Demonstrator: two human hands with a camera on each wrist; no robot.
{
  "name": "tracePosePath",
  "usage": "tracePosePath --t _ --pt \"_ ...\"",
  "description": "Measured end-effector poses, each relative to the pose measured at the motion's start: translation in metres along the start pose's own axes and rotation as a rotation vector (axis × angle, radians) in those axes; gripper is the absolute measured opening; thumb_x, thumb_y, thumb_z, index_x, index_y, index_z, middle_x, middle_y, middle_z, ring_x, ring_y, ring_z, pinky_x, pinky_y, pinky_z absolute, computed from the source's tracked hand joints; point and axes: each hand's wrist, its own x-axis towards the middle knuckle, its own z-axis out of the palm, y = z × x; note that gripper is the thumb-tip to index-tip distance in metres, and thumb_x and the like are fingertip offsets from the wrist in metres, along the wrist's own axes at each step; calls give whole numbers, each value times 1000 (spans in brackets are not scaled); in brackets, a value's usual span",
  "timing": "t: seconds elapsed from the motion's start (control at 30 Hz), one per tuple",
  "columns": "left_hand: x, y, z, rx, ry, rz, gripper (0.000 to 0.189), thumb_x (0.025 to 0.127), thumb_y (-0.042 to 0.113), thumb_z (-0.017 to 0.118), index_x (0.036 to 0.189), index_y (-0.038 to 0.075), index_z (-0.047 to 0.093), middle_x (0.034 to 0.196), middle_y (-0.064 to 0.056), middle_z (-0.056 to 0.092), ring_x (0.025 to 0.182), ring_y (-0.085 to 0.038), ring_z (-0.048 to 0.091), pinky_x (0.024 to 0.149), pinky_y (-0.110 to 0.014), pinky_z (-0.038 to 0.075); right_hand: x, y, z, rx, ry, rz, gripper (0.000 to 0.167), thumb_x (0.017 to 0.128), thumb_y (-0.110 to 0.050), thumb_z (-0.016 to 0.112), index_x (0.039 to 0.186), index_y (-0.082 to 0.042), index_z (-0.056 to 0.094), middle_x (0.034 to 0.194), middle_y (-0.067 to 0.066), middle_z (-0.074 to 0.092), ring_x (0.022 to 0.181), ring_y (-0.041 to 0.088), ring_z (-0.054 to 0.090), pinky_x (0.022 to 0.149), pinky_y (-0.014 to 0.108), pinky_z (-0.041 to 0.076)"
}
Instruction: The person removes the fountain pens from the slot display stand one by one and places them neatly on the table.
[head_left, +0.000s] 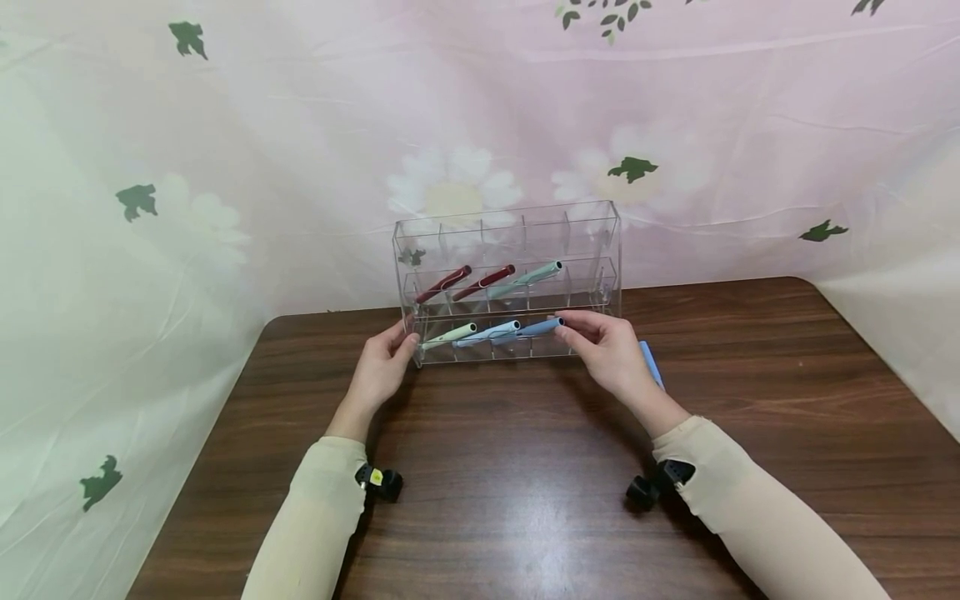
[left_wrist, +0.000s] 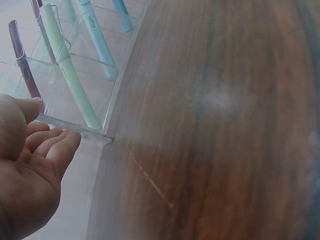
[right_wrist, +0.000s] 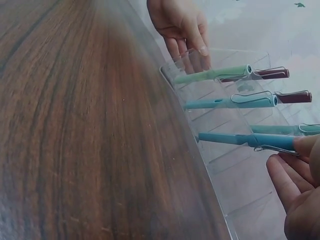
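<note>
A clear acrylic pen holder [head_left: 510, 351] stands at the table's back edge, tiered and divided into slots. My left hand [head_left: 380, 367] grips its left side wall, thumb and fingers on opposite faces. With thumb and fingers, my right hand [head_left: 609, 348] pinches the cap end of a blue pen [right_wrist: 225, 138], which leans in the third slot of the front row. Left of that pen lean a light blue pen [head_left: 487, 333] and a pale green pen [head_left: 448, 336]. The tier behind has two dark red pens [head_left: 444, 284] [head_left: 483, 283] and a mint green pen [head_left: 525, 280].
Another blue pen [head_left: 652, 364] lies on the brown wooden table [head_left: 495, 467], partly hidden behind my right wrist. A floral cloth [head_left: 315, 150] hangs behind the holder and along both sides of the table.
</note>
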Motion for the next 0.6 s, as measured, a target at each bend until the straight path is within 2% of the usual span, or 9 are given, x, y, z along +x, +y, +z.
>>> tracePosePath --t 0.2,0.3,0.43,0.6 --pt "0 -1 0 7 -2 -3 48 113 17 57 158 0 51 149 -23 64 136 -35 65 115 -53 54 0 0 2 41 12 -4 31 106 -10 70 134 1 73 121 24 79 104 19 82 81 14 61" --pt "1 -1 1 8 -2 -2 48 114 17 56 159 0 51 149 -23 64 134 -34 66 114 -53 54 0 1 2 59 27 -19 30 105 -9 71 133 2 74 121 24 79 98 7 81 81 14 61" --pt "1 -1 1 3 0 0 48 114 16 56 159 0 51 147 -23 65 131 -33 67 112 -53 56 0 0 1 94 47 -47 30 104 -6 72 132 4 73 121 27 78 90 -8 76 83 19 64" --pt "1 -1 1 3 2 2 48 114 16 56 158 0 51 146 -23 66 128 -33 69 110 -52 57 2 0 0 137 54 -57 30 104 -4 71 132 6 73 123 29 77 89 -9 76 85 26 66"
